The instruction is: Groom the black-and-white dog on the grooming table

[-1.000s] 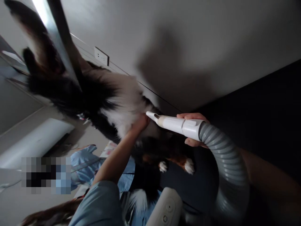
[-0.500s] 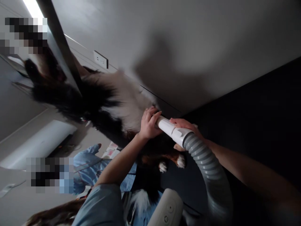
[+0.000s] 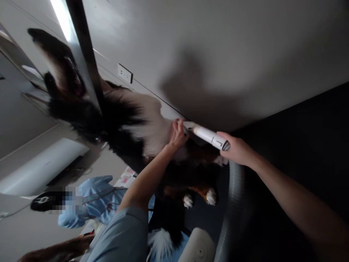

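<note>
A white nozzle (image 3: 208, 137) was grasped at its rear end by a person's right hand (image 3: 238, 148), with the thumb and fingers wrapped around it near the grey hose (image 3: 236, 182). Most of the nozzle's length was left exposed ahead of that grip, and it was pointed at the chest of a black, white and brown dog (image 3: 152, 120). The hose was hung in a curve below the right hand.

The nozzle's narrow tip was held just beside the left hand (image 3: 178, 134), by whose fingers it was partly screened; whether they were touched by it could not be told. The left hand was laid against the pale fur low on the dog's chest with its fingers bent, though whether anything was clasped there could not be made out.

Two white paws (image 3: 211, 196) were planted on a dark surface (image 3: 204, 218). The dog's head was partly hidden by a metal bar (image 3: 87, 62). A socket (image 3: 125, 73) was mounted on the wall (image 3: 259, 43) beyond, and a person in blue (image 3: 100, 198) was seen in the background.
</note>
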The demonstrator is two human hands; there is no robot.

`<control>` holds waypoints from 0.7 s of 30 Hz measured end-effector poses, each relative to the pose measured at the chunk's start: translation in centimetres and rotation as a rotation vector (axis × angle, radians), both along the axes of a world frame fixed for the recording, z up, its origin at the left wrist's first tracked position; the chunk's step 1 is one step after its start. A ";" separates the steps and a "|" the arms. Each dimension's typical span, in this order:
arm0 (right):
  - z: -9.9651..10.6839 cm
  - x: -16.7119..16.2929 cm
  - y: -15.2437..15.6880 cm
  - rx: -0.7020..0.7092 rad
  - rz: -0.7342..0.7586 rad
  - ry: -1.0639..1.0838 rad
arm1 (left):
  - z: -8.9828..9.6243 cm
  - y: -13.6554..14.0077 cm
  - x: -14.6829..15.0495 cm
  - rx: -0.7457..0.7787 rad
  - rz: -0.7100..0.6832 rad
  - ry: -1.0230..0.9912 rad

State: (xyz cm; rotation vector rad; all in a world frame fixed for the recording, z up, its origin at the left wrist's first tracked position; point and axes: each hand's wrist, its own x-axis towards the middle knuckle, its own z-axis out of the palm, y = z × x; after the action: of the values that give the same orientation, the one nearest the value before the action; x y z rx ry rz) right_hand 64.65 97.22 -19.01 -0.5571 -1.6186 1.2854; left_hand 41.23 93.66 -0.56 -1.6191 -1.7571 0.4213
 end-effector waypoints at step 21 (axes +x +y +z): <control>0.6 3.2 -0.1 0.419 -0.135 -0.257 | 3.4 -10.4 -3.7 -0.162 0.420 -0.090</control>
State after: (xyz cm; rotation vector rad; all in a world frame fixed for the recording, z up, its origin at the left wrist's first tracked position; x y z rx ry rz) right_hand 67.85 97.16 -18.39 -0.5722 -1.9596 0.7651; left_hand 37.53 83.27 2.82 -1.3856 -2.1866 0.7109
